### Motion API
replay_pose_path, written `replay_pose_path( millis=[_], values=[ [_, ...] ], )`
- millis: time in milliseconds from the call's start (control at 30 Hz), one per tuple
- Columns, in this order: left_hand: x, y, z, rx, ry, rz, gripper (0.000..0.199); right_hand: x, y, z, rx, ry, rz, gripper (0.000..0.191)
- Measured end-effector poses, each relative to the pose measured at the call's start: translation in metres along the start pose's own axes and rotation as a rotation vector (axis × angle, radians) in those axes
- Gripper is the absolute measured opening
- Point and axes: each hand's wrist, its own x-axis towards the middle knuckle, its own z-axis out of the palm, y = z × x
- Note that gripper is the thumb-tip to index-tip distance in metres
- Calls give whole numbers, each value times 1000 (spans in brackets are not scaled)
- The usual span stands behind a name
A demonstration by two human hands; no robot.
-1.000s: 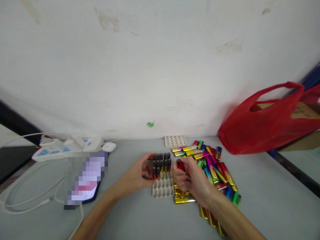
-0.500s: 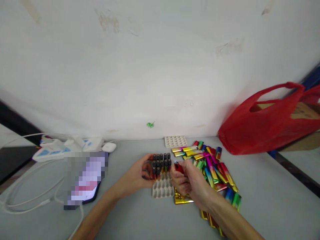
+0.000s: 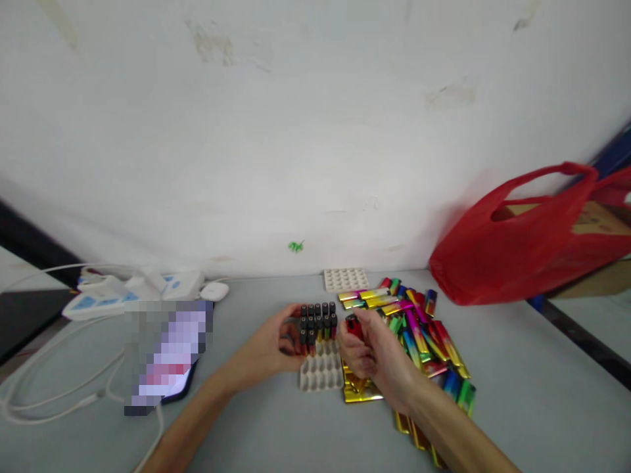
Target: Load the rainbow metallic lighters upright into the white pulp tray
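A pale tray (image 3: 321,374) with rows of pockets lies on the grey table. Several black-topped lighters (image 3: 318,316) stand upright in its far rows, while its near pockets show bare. My left hand (image 3: 276,341) curls around the left side of the tray and the standing lighters, thumb at the near side. To the right of the tray, my right hand (image 3: 367,348) is closed on a red lighter (image 3: 353,326), its dark top pointing up. Beside and under that hand lies a pile of shiny multicoloured lighters (image 3: 417,328).
Another pale tray (image 3: 346,279) lies by the wall. At the right is a red bag (image 3: 513,243) with cardboard in it. A phone (image 3: 180,387), a power strip (image 3: 182,284), a white charger case (image 3: 215,290) and loose white cables (image 3: 59,417) occupy the left side.
My right hand has shifted very slightly right, away from the tray, and the red lighter in it shows more clearly. My left hand stays in place.
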Motion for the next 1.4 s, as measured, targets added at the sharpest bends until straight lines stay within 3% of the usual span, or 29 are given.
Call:
replay_pose_path(
  millis=[567,833,1033,1167,1300,1400],
  values=[
    [0,2,1,14,9,-24,95,0,6,2,0,54,39,46],
    [0,2,0,7,-4,-35,95,0,2,1,-22,30,-25,51],
    [-2,5,1,22,-14,-13,90,-1,-1,-4,-230,36,-294,56],
    [-2,5,1,27,-18,-5,83,-9,-8,1,-302,111,-418,41],
    [-2,6,2,17,-24,-4,88,-16,-13,5,-587,168,-612,31],
    [-3,6,2,9,-38,10,85,-18,-14,5,-764,142,-711,20]
  ],
)
